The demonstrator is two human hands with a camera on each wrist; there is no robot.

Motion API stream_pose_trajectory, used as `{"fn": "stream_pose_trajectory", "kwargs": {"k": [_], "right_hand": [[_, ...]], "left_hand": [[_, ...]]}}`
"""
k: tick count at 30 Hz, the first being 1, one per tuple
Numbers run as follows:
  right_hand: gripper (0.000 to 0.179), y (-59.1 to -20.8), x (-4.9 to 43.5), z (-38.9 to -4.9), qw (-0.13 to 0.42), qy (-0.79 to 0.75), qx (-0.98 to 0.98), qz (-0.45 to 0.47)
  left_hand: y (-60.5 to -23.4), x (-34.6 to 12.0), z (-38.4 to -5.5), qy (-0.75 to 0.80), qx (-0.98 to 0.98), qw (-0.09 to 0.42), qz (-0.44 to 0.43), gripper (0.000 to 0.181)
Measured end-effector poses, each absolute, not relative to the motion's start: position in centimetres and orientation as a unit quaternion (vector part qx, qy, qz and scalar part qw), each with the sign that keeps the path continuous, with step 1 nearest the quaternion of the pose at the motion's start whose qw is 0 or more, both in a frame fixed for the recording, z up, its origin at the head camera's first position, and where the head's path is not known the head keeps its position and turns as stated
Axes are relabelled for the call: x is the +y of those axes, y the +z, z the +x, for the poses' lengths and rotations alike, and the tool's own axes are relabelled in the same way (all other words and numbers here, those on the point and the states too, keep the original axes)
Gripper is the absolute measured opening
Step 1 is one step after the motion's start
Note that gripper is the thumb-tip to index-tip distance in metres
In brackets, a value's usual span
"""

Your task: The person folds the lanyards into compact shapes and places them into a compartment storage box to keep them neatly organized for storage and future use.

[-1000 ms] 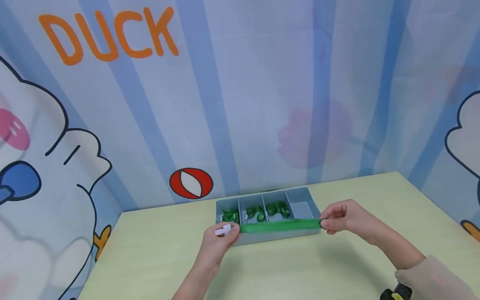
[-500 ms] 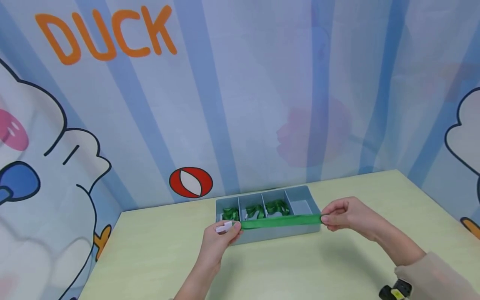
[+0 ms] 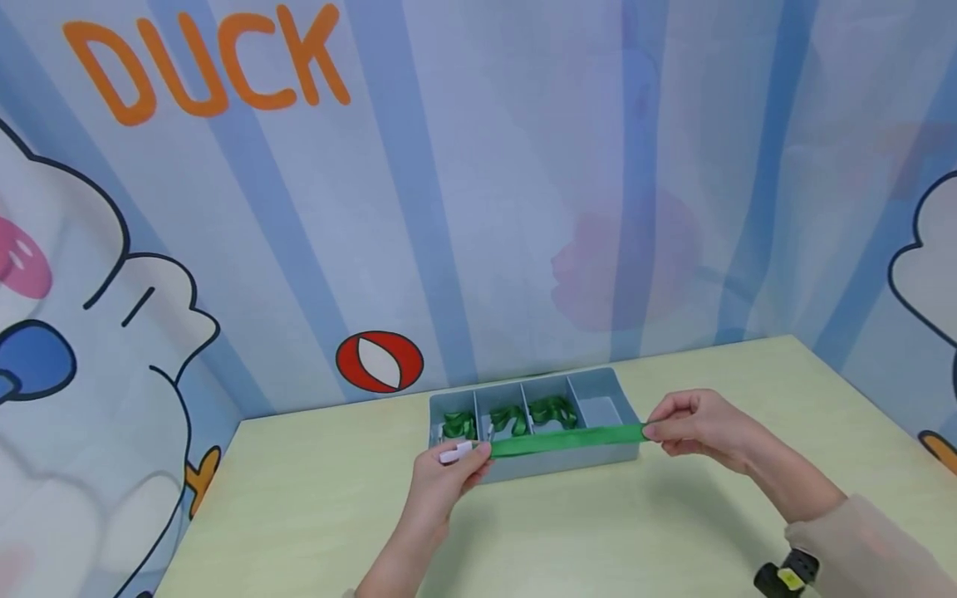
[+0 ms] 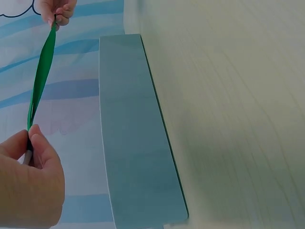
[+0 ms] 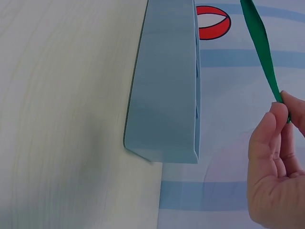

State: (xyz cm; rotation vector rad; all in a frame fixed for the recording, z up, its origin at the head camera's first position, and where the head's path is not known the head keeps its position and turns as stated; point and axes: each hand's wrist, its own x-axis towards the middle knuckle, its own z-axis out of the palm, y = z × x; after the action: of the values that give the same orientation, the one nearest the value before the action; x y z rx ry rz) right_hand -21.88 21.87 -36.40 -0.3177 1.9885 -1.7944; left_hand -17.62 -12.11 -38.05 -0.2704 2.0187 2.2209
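Observation:
A green ribbon [image 3: 568,439] stretches nearly straight between my two hands, in front of and over the front rim of a grey-blue divided box [image 3: 568,462]. My left hand [image 3: 441,482] pinches its left end between thumb and forefinger, and a small white piece [image 3: 455,453] sticks out there. At the other end my right hand [image 3: 706,428] pinches the ribbon with thumb and fingertips. In the left wrist view the ribbon [image 4: 43,69] appears slightly twisted. Bunched green ribbons [image 3: 553,411] lie in three compartments of the box; the rightmost compartment holds nothing visible.
The box stands on a pale wooden table [image 3: 314,498] near its back edge. Behind it hangs a blue striped cloth backdrop [image 3: 516,208] with cartoon prints. A black device with a yellow mark [image 3: 788,575] sits by my right sleeve [image 3: 860,544].
Both hands have risen slightly with the ribbon held taut between them. My left hand has shifted a little to the right. The bunched ribbons in the box stay put.

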Motion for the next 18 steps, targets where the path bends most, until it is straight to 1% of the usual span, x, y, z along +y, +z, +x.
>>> {"fn": "stream_pose_trajectory", "kwargs": {"k": [9, 18], "right_hand": [[0.006, -36.1, 21.6, -22.0, 0.218, -0.635, 0.732, -0.114], [0.006, -35.1, 20.9, -21.8, 0.223, -0.646, 0.722, -0.107]], "left_hand": [[-37.8, -11.2, -17.7, 0.753, 0.65, 0.069, -0.079, 0.03], [-37.4, -10.1, -17.7, 0.757, 0.645, 0.084, -0.066, 0.033]]}}
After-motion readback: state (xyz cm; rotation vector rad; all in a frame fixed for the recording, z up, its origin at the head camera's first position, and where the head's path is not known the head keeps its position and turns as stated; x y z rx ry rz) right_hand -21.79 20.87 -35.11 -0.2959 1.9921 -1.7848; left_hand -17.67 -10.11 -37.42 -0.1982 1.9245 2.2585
